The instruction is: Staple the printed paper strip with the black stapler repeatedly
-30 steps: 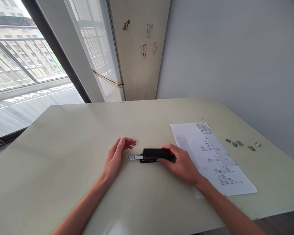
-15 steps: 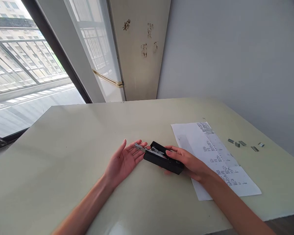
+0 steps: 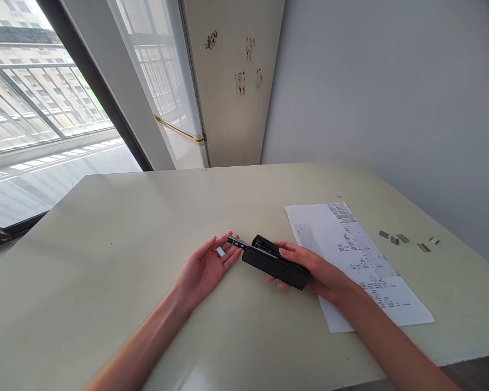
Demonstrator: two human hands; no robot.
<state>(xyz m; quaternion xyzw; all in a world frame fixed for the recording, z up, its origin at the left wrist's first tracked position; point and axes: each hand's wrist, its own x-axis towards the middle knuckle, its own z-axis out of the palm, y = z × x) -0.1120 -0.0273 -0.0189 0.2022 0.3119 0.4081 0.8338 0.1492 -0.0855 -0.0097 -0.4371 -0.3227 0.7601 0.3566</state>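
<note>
My right hand (image 3: 309,265) grips a black stapler (image 3: 274,266), with the thumb on top and fingertips showing beneath. Its metal staple tray (image 3: 237,243) sticks out from the left end, over the fingertips of my left hand (image 3: 204,271). That hand lies palm up with the fingers stretched out. On its fingers rests a small silvery strip of staples (image 3: 220,252), just left of the staple tray. Part of my right palm is hidden behind the stapler.
Printed paper (image 3: 330,260) lies on the pale table (image 3: 126,260), partly under my right forearm. Several short staple strips (image 3: 402,238) are scattered to the right of it. Beyond the table are a grey wall (image 3: 370,81), a fridge with a gold handle (image 3: 179,130) and a window.
The staple strip has come into view on my left fingers. The stapler has shifted slightly right and turned so that its protruding staple tray is tipped over.
</note>
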